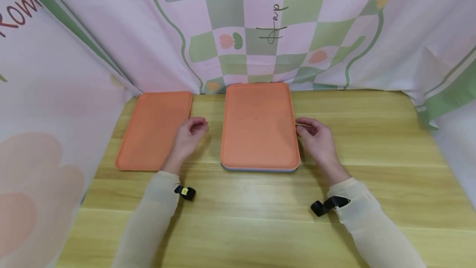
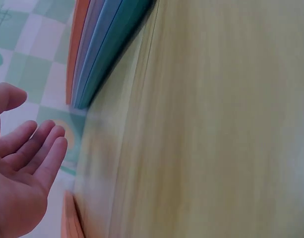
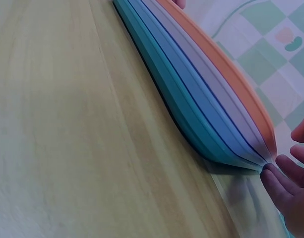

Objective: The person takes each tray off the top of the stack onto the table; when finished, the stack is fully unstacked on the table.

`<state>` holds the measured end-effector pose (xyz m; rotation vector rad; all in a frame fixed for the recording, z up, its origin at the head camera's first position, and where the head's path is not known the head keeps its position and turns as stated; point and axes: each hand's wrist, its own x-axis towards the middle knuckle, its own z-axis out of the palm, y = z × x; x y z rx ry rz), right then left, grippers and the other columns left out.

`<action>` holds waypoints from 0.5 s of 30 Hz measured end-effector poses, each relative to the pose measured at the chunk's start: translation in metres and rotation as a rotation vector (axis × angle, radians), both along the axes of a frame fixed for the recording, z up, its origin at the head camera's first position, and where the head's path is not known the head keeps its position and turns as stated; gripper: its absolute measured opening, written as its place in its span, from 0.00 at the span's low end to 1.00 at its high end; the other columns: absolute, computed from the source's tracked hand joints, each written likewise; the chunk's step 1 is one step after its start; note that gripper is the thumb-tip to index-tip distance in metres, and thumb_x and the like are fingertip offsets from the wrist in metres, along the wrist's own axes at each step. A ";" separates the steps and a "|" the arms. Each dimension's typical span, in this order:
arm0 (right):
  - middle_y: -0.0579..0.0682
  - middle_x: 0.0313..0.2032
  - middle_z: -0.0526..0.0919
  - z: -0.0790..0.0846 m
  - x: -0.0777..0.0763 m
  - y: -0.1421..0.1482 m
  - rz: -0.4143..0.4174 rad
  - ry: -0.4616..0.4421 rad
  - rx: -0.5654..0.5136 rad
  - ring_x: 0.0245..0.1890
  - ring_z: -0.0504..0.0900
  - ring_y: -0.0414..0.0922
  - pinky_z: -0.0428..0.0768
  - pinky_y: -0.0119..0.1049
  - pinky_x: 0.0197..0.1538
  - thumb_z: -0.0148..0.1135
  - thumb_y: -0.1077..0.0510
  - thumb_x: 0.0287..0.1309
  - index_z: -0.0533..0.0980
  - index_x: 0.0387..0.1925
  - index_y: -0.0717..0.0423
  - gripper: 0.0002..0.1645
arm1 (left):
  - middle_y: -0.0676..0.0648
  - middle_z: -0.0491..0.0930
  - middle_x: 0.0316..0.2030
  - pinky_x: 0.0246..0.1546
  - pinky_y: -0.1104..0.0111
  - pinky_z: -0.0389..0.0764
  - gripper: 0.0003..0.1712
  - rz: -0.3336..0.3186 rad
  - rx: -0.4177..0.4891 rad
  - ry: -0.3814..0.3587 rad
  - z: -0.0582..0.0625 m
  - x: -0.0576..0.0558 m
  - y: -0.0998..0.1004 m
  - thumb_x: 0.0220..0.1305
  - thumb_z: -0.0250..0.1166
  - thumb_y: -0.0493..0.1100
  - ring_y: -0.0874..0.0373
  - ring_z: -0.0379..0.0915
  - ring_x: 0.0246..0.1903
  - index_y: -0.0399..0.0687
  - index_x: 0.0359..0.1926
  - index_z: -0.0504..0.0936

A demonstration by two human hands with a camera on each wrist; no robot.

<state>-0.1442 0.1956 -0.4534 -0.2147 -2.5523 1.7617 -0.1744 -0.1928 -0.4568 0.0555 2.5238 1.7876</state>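
Note:
A stack of trays (image 1: pixel 260 127) lies flat on the table, an orange one on top; the right wrist view shows lilac, blue and teal trays (image 3: pixel 191 99) beneath it. My left hand (image 1: pixel 187 137), fingers loosely bent and holding nothing, hovers between this stack and a separate orange tray (image 1: pixel 156 129) on the left. In the left wrist view that hand's fingers (image 2: pixel 50 166) are spread apart from the thumb. On the stack's right side is my right hand (image 1: pixel 317 137), its fingertips close to the tray edges; whether they touch I cannot tell.
The wooden table (image 1: pixel 238 226) runs back to a hanging cloth (image 1: pixel 256 24) with green checks, right behind the stack. Cloth also hangs along the left (image 1: pixel 44 106) and right sides. A black strap with a small camera (image 1: pixel 327 206) sits on each wrist.

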 end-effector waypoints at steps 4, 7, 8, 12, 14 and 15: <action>0.67 0.62 0.85 0.000 -0.001 0.000 -0.005 -0.001 -0.015 0.43 0.82 0.22 0.80 0.15 0.47 0.60 0.56 0.78 0.80 0.67 0.65 0.24 | 0.30 0.83 0.59 0.59 0.70 0.82 0.22 -0.018 0.001 0.000 -0.002 -0.001 0.012 0.75 0.64 0.36 0.40 0.80 0.60 0.27 0.65 0.79; 0.67 0.62 0.85 0.000 -0.002 0.000 -0.005 0.003 -0.008 0.41 0.81 0.21 0.80 0.15 0.46 0.59 0.56 0.79 0.80 0.67 0.65 0.24 | 0.30 0.83 0.59 0.63 0.62 0.82 0.22 -0.033 -0.002 -0.007 -0.003 -0.002 0.021 0.75 0.64 0.35 0.40 0.80 0.60 0.27 0.64 0.79; 0.67 0.62 0.85 -0.001 -0.002 0.001 -0.004 0.005 -0.003 0.41 0.81 0.20 0.80 0.15 0.46 0.59 0.56 0.79 0.80 0.67 0.65 0.24 | 0.29 0.83 0.59 0.65 0.59 0.82 0.22 -0.040 -0.006 -0.009 -0.004 -0.002 0.024 0.75 0.64 0.35 0.39 0.80 0.60 0.27 0.64 0.79; 0.67 0.62 0.85 -0.003 -0.003 0.001 0.000 0.008 0.012 0.41 0.80 0.18 0.79 0.14 0.46 0.59 0.55 0.79 0.80 0.67 0.65 0.24 | 0.30 0.82 0.59 0.67 0.54 0.82 0.22 -0.067 -0.013 -0.026 -0.004 -0.003 0.033 0.74 0.65 0.35 0.39 0.80 0.62 0.27 0.64 0.79; 0.67 0.63 0.85 -0.004 -0.003 0.001 0.003 0.007 0.015 0.41 0.79 0.18 0.79 0.14 0.46 0.60 0.55 0.79 0.80 0.67 0.65 0.24 | 0.30 0.82 0.60 0.68 0.53 0.82 0.22 -0.074 -0.018 -0.036 -0.004 -0.004 0.038 0.74 0.65 0.35 0.38 0.80 0.62 0.28 0.64 0.79; 0.67 0.63 0.85 -0.004 -0.004 0.001 0.005 0.007 0.016 0.42 0.79 0.19 0.79 0.14 0.46 0.60 0.55 0.79 0.80 0.67 0.65 0.24 | 0.30 0.82 0.61 0.67 0.53 0.82 0.22 -0.075 -0.019 -0.041 -0.004 -0.003 0.039 0.75 0.66 0.35 0.38 0.80 0.62 0.28 0.64 0.79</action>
